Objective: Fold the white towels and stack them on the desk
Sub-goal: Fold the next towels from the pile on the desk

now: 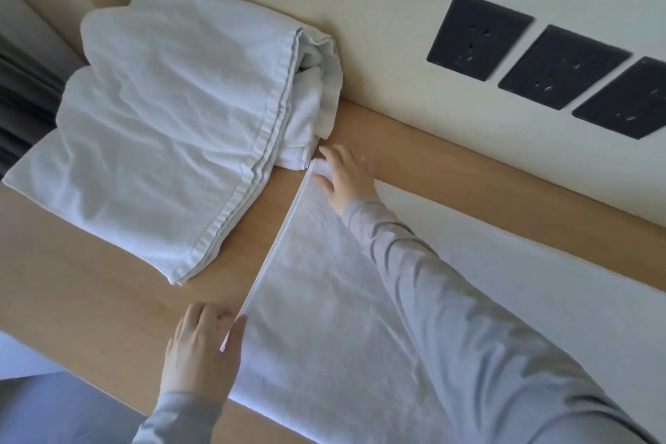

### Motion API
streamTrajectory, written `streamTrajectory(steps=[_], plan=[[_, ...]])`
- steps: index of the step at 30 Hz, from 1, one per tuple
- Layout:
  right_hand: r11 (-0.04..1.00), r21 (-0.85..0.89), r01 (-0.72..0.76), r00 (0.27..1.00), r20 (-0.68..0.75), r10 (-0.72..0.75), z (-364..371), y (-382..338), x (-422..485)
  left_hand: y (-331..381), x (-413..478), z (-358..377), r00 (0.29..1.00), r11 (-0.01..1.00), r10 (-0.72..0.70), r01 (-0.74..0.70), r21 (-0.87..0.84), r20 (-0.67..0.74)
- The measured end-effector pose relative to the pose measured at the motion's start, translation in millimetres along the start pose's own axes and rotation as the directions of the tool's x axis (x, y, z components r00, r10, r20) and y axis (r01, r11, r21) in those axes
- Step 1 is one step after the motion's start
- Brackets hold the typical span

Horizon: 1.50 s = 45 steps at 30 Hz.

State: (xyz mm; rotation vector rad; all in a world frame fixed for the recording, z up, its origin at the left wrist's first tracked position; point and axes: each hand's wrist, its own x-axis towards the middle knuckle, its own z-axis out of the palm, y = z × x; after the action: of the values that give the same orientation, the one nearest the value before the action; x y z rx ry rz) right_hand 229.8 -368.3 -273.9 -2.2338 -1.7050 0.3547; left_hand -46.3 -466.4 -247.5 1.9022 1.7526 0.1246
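In the head view, a white towel [324,317] lies spread flat on the desk [90,281], its left edge running between both hands. The right hand [342,180] pinches the far corner and the left hand [201,346] pinches the near corner. A rumpled pile of white towels [173,119] sits just beside the right hand.

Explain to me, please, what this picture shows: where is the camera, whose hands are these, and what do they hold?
There is no machine here. A person wears one camera on the head, and it looks forward and down at that person's own hands. On the wooden desk a white towel lies spread flat. The left hand pinches its near corner, and the right hand grips its far corner, on the same edge. To the left sits a pile of towels, only loosely folded. Three dark wall sockets are on the wall behind the desk.
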Motion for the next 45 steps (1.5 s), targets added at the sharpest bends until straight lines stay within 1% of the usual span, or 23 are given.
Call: streamTrajectory(steps=[3,5,7,8,9,11,12,13,15,18,20,23,25,27,28,30,33,34,35,38,41,43,45], plan=[[0.999,-0.031,-0.04,0.974,-0.226,0.032,-22.7,22.8,-50.4,20.4,2.5,15.0,0.992,0.994,0.08,-0.073,0.081,-0.098],[0.998,-0.055,-0.035,0.965,-0.26,0.02,-31.7,36.3,-93.5,21.0,2.9,23.3,0.981,0.983,0.144,-0.127,0.132,-0.132],[0.99,-0.069,0.127,0.977,-0.165,-0.137,-25.5,29.3,-139.0,15.5,2.2,29.7,0.96,0.967,0.21,-0.177,0.182,-0.183],[0.959,-0.074,0.275,0.957,-0.075,-0.28,-15.9,18.5,-161.2,12.6,2.3,31.9,0.948,0.959,0.239,-0.197,0.201,-0.21],[0.891,-0.073,0.448,0.894,0.031,-0.447,-2.7,5.9,-182.0,9.7,2.8,34.7,0.941,0.956,0.252,-0.206,0.21,-0.225],[0.705,-0.071,0.705,0.703,0.201,-0.682,22.0,-9.3,-210.5,5.0,4.7,38.6,0.943,0.958,0.246,-0.201,0.205,-0.224],[0.648,-0.09,0.756,0.646,0.254,-0.719,27.5,-7.2,-210.7,4.1,5.5,39.5,0.947,0.959,0.24,-0.198,0.202,-0.212],[0.631,-0.122,0.766,0.636,0.282,-0.718,27.8,1.0,-200.8,3.4,5.9,40.4,0.949,0.96,0.237,-0.196,0.202,-0.207],[0.703,-0.184,0.687,0.721,0.289,-0.63,17.5,27.5,-164.0,1.7,6.9,41.9,0.94,0.954,0.255,-0.207,0.216,-0.226],[0.856,-0.332,0.397,0.913,0.242,-0.329,-10.9,70.2,-104.7,1.4,8.1,43.6,0.933,0.944,0.269,-0.208,0.255,-0.239],[0.909,-0.356,0.216,0.966,0.217,-0.144,-23.0,91.2,-80.3,1.3,9.0,45.1,0.931,0.943,0.27,-0.204,0.263,-0.246],[0.934,-0.357,-0.011,0.987,0.143,0.067,-25.3,85.2,-63.4,3.7,8.7,43.6,0.929,0.95,0.252,-0.185,0.25,-0.27],[0.953,-0.301,-0.018,0.998,0.052,0.036,-18.9,53.6,-69.0,10.3,5.6,42.7,0.93,0.955,0.234,-0.165,0.245,-0.284],[0.968,-0.16,0.195,0.98,-0.004,-0.198,-6.3,7.8,-87.8,22.3,0.3,43.4,0.908,0.948,0.284,-0.217,0.233,-0.307],[0.931,-0.107,0.349,0.937,0.01,-0.35,4.1,-13.2,-100.5,27.9,-3.2,45.5,0.899,0.938,0.323,-0.263,0.227,-0.295],[0.817,-0.069,0.573,0.816,0.139,-0.56,21.8,-40.9,-124.8,33.1,-11.7,48.4,0.899,0.918,0.377,-0.331,0.219,-0.22],[0.716,-0.105,0.69,0.705,0.323,-0.632,25.9,-23.6,-110.0,26.5,-17.0,50.2,0.944,0.925,0.326,-0.306,0.226,-0.058],[0.717,-0.115,0.688,0.703,0.351,-0.618,22.2,-12.3,-95.3,22.7,-17.0,51.7,0.948,0.924,0.315,-0.299,0.238,-0.033],[0.751,-0.117,0.65,0.734,0.355,-0.579,17.4,-1.1,-78.2,18.7,-16.1,53.7,0.95,0.922,0.31,-0.295,0.252,-0.021],[0.875,-0.252,0.414,0.894,0.292,-0.338,-1.2,38.7,-25.3,14.2,-14.3,58.9,0.955,0.918,0.296,-0.281,0.282,-0.013],[0.904,-0.38,0.194,0.965,0.24,-0.107,-13.7,50.2,-8.5,14.4,-14.1,62.0,0.955,0.912,0.297,-0.278,0.301,-0.019],[0.927,-0.335,0.172,0.981,0.149,-0.128,-11.9,27.2,-28.8,13.3,-14.5,61.9,0.956,0.911,0.294,-0.274,0.31,-0.019],[0.959,-0.164,0.233,0.972,0.054,-0.227,-2.3,-8.6,-74.1,13.6,-14.7,61.2,0.957,0.911,0.291,-0.271,0.313,-0.019]])
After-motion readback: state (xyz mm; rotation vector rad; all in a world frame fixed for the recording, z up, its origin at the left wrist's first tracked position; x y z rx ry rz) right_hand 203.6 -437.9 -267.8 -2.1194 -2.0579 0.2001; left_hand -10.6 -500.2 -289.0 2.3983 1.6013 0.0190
